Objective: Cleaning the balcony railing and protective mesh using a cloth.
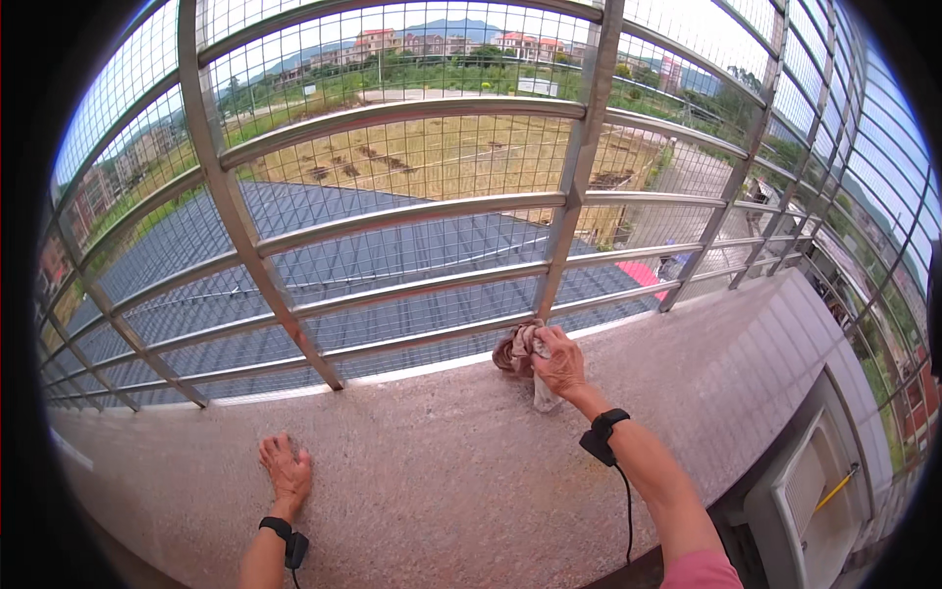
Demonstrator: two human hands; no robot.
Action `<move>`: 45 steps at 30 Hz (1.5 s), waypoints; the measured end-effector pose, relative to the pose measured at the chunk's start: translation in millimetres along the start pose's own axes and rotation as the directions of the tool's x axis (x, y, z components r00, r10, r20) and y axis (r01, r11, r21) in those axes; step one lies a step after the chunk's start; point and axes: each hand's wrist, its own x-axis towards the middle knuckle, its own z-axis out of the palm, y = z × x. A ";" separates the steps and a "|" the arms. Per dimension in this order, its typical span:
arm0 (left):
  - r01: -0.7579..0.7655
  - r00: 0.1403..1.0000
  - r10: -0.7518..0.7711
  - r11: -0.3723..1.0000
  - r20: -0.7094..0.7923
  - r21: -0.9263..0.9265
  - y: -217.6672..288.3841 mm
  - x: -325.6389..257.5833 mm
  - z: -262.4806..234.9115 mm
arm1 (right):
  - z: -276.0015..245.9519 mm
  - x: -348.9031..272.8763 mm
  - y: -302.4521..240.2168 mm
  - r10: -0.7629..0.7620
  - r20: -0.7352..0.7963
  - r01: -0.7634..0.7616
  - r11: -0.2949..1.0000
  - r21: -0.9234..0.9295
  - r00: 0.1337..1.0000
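My right hand (pixel 559 361) is closed on a crumpled brown and pale cloth (pixel 517 351). The cloth touches the foot of an upright metal bar (pixel 561 250) where the grating meets the ledge, and one end of it hangs down onto the stone. My left hand (pixel 286 468) rests on the speckled pinkish stone ledge (pixel 422 471), its fingers spread and nothing in it. Each wrist carries a black strap with a small box and a cable.
A metal grating with wire mesh (pixel 412 216) rises along the ledge's far edge. Beyond it lie a dark ribbed roof (pixel 392 260), a dry field and buildings. Below the ledge at the right is a pale sink (pixel 824 481) with a yellow-handled tool (pixel 836 488).
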 end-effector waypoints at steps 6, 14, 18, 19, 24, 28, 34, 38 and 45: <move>-0.008 0.999 0.006 1.000 -0.054 -0.027 -14.5 -4.8 -3.3 | -50.5 55.2 -83.2 0.026 -0.384 0.126 0.922 0.367 0.923; -0.063 0.996 0.060 0.997 -0.069 -0.043 -9.1 2.3 8.0 | -82.8 145.5 -102.3 0.082 -0.653 0.202 0.916 0.347 0.753; -0.031 0.998 0.030 0.999 -0.061 -0.028 -15.1 -1.5 6.7 | -69.3 137.4 -187.1 0.009 -0.506 0.161 0.943 0.291 0.863; -0.029 0.998 0.027 0.999 -0.060 -0.031 -12.7 -1.3 6.6 | -51.5 148.1 -201.2 0.011 -0.487 0.167 0.932 0.321 0.874; -0.050 0.998 0.048 0.997 -0.039 -0.052 -15.6 -2.0 7.3 | 17.6 143.9 -321.5 -0.324 -0.323 0.408 0.882 0.238 0.889; -0.075 0.997 0.071 0.992 -0.042 -0.102 -10.1 0.1 5.4 | 24.4 154.0 -346.4 -0.379 -0.313 0.449 0.872 0.193 0.871; -0.063 0.997 0.058 0.994 -0.060 -0.088 -16.1 1.8 12.6 | -14.3 159.2 -286.9 -0.533 -0.245 0.555 0.831 0.027 0.810; -0.020 0.998 0.017 0.998 -0.058 -0.053 -25.3 -1.4 12.8 | -55.2 156.4 -208.1 -0.432 -0.356 0.422 0.900 -0.111 0.829; -0.007 1.000 0.006 0.999 -0.025 -0.039 -6.7 -1.4 4.8 | -117.9 131.4 -83.9 -0.218 -0.490 0.153 0.974 -0.169 0.844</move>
